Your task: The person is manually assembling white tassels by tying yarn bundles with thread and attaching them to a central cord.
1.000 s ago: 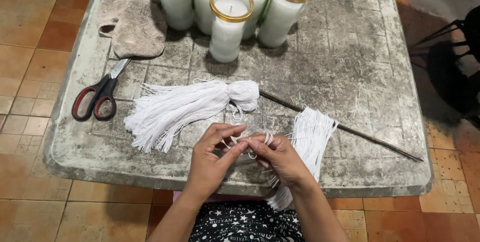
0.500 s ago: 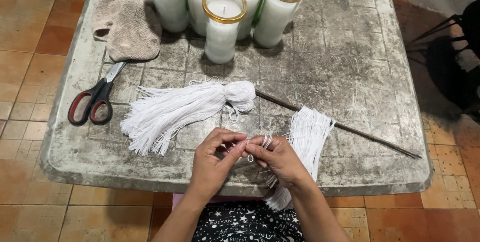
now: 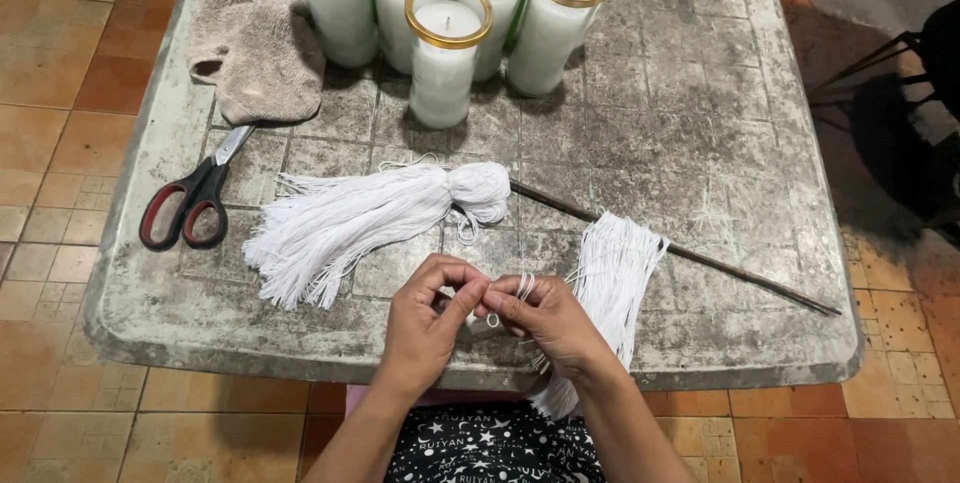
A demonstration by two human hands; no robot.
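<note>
Both hands meet at the table's near edge. Left hand pinches white wick strings with curled fingers; right hand grips them too, loops over its fingers.

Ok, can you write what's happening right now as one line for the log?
left hand: pinching white string | right hand: string looped over fingers | table: tassel, scissors, candles, stick
</note>
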